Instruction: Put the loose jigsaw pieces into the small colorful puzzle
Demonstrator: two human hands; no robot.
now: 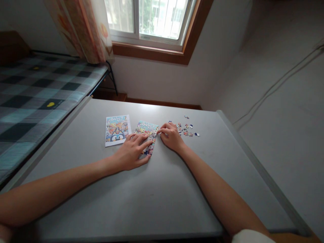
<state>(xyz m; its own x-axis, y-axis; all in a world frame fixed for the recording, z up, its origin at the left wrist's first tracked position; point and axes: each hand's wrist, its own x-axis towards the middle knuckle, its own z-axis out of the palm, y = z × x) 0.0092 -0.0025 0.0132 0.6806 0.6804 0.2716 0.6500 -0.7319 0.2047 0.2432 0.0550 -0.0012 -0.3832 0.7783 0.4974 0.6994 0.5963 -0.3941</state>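
A partly assembled jigsaw puzzle (147,125) with a colourful crowded picture lies on the table. My left hand (134,150) rests over its lower left part, fingers spread flat, covering some of it. At the puzzle's right edge is my right hand (170,136), its fingers bent and drawn together. Whatever its fingertips may hold is too small to make out. Loose puzzle pieces (186,133) are scattered just beyond and to the right of this hand. Left of the puzzle sits a printed picture sheet (117,128) with a white border and a similar design.
The pale grey table (152,202) has raised side edges. A bed with a checked cover (37,84) stands at the left, beside a patterned curtain (83,30). A window (157,20) is behind the table; a cable (265,94) runs along the right wall.
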